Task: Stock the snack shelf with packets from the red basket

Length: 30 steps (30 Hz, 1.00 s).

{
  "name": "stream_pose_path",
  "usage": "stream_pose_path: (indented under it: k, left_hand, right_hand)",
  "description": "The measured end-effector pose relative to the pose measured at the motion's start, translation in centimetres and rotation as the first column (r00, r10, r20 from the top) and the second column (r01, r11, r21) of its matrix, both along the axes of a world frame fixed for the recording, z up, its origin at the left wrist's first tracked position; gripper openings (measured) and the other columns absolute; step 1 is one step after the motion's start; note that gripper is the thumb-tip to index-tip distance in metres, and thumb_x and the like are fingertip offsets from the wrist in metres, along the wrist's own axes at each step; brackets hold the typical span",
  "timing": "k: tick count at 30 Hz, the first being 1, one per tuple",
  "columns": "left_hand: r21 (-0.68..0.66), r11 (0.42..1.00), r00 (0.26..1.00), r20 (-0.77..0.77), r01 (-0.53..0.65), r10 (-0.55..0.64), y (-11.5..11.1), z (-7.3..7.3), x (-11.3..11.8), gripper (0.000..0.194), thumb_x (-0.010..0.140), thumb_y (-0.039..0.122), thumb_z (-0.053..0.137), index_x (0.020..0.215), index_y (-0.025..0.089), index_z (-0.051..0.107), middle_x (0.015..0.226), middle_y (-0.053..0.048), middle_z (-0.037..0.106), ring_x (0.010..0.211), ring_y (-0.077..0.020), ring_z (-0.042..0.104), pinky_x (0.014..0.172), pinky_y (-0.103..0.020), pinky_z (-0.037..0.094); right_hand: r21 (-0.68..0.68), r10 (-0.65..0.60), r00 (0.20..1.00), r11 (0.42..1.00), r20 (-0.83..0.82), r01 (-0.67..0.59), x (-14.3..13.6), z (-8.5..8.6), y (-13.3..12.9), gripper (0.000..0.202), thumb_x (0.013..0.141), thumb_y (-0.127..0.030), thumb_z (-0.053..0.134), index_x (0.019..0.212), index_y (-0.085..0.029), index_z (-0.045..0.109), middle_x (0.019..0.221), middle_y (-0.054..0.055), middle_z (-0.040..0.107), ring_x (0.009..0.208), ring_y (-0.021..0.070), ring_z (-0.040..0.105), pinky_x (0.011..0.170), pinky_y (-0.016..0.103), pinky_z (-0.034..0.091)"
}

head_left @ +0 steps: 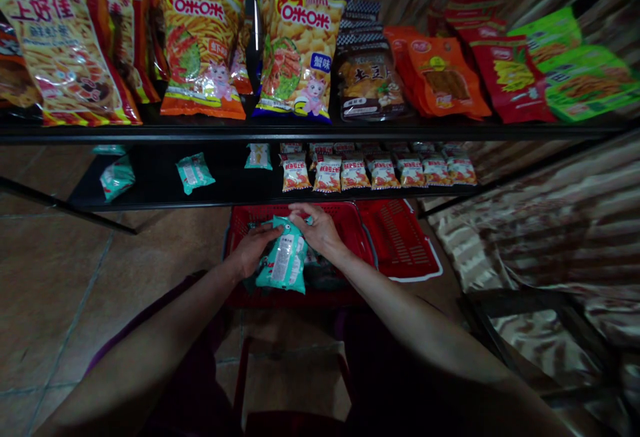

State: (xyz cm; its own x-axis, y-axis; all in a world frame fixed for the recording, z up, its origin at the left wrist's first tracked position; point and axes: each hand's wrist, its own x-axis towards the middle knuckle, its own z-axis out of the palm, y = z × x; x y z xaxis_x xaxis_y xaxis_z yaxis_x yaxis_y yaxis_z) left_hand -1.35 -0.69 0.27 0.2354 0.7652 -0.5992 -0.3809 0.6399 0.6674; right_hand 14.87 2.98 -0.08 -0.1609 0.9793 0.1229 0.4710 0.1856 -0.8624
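While the left hand (253, 250) grips the upper left edge of a green packet (286, 260) and the right hand (323, 231) closes on its top right corner, the packet is above the red basket (353, 223). Beyond the basket, a low shelf (240, 190) bears loose green bags (195, 172) and small snack bags (385, 175). Right beside the basket sits a second basket (405, 243).

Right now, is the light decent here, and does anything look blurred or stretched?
All in the head view: the light is dim, the legs nearly black; pale highlights streak the wrinkled sheeting; the green bags near the right edge look soft and stretched; fine print on the turquoise packet between left hand and right hand is unreadable.
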Motion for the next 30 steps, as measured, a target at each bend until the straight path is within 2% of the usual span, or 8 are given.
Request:
stream_pose_path:
  k: [3,7,10,12,15,19,26,30]
  left_hand:
    - [-0.054,0.993,0.994,0.039,-0.104,0.106,0.5,0.0,-0.3,0.018,0.072,0.025,0.069,0.087,0.015,0.065,0.079,-0.005,0.069,0.064,-0.0144,0.062,0.064,-0.026,0.049]
    - [-0.157,0.968,0.971,0.102,-0.197,0.214,1.3,-0.1,-0.7,0.019,0.079,0.023,0.061,0.095,0.014,0.063,0.085,-0.008,0.071,0.075,-0.0193,0.067,0.073,-0.032,0.053]
    - [-0.207,0.948,0.955,0.120,-0.243,0.271,1.6,0.1,-1.0,0.024,0.082,0.025,0.057,0.102,0.013,0.062,0.088,-0.010,0.071,0.079,-0.0220,0.068,0.077,-0.037,0.054]
    - [-0.197,0.939,0.940,0.138,-0.283,0.312,1.7,0.2,-1.1,0.026,0.082,0.026,0.057,0.105,0.013,0.061,0.090,-0.010,0.071,0.080,-0.0228,0.068,0.079,-0.038,0.054]
    - [-0.165,0.937,0.925,0.178,-0.307,0.335,1.8,0.3,-1.2,0.029,0.082,0.027,0.057,0.108,0.014,0.060,0.093,-0.011,0.070,0.083,-0.0237,0.068,0.082,-0.040,0.053]
    - [-0.130,0.939,0.921,0.194,-0.318,0.339,1.8,0.2,-1.1,0.030,0.084,0.027,0.054,0.110,0.014,0.059,0.096,-0.012,0.070,0.085,-0.0245,0.068,0.084,-0.042,0.052]
    - [-0.074,0.917,0.894,0.205,-0.391,0.398,2.2,-0.9,-1.3,0.024,0.084,0.028,0.055,0.103,0.015,0.061,0.099,-0.011,0.069,0.090,-0.0235,0.066,0.087,-0.040,0.051]
    - [-0.068,0.888,0.866,0.199,-0.454,0.458,2.6,-1.8,-1.8,0.022,0.083,0.027,0.057,0.102,0.016,0.061,0.098,-0.009,0.069,0.090,-0.0213,0.066,0.087,-0.037,0.051]
  right_hand:
    - [-0.089,-0.071,0.990,0.994,-0.125,0.060,0.0,-0.2,0.1,0.040,0.078,-0.039,0.061,0.115,-0.025,0.059,0.106,0.005,0.066,0.100,0.0193,0.060,0.092,0.037,0.043]
    - [-0.340,-0.230,0.925,0.933,-0.301,0.121,-0.2,-0.5,-0.3,0.045,0.074,-0.044,0.063,0.113,-0.022,0.058,0.107,0.007,0.065,0.098,0.0190,0.060,0.091,0.037,0.045]
    - [-0.420,-0.309,0.880,0.896,-0.361,0.142,-0.3,-0.3,-1.0,0.046,0.068,-0.045,0.069,0.108,-0.023,0.060,0.105,0.006,0.064,0.097,0.0174,0.060,0.091,0.035,0.045]
    - [-0.473,-0.285,0.879,0.877,-0.382,0.079,-0.4,0.0,-1.5,0.043,0.065,-0.046,0.072,0.099,-0.021,0.063,0.097,0.004,0.065,0.090,0.0154,0.060,0.087,0.032,0.045]
    - [-0.575,-0.248,0.872,0.817,-0.423,-0.046,-0.7,0.6,-2.1,0.039,0.062,-0.048,0.074,0.087,-0.019,0.065,0.082,0.000,0.063,0.077,0.0119,0.058,0.075,0.027,0.047]
    - [-0.634,-0.274,0.866,0.770,-0.418,-0.063,-1.2,1.4,-2.6,0.040,0.061,-0.043,0.076,0.092,-0.020,0.064,0.072,-0.004,0.059,0.064,0.0085,0.054,0.060,0.021,0.044]
    - [-0.711,-0.278,0.854,0.689,-0.440,-0.142,-1.1,2.2,-2.7,0.052,0.061,-0.027,0.079,0.109,-0.021,0.059,0.090,0.002,0.064,0.082,0.0146,0.063,0.066,0.026,0.055]
    - [-0.749,-0.330,0.818,0.639,-0.470,-0.173,-1.4,1.4,-3.1,0.053,0.059,-0.021,0.081,0.107,-0.019,0.057,0.088,0.002,0.067,0.075,0.0149,0.066,0.067,0.029,0.058]
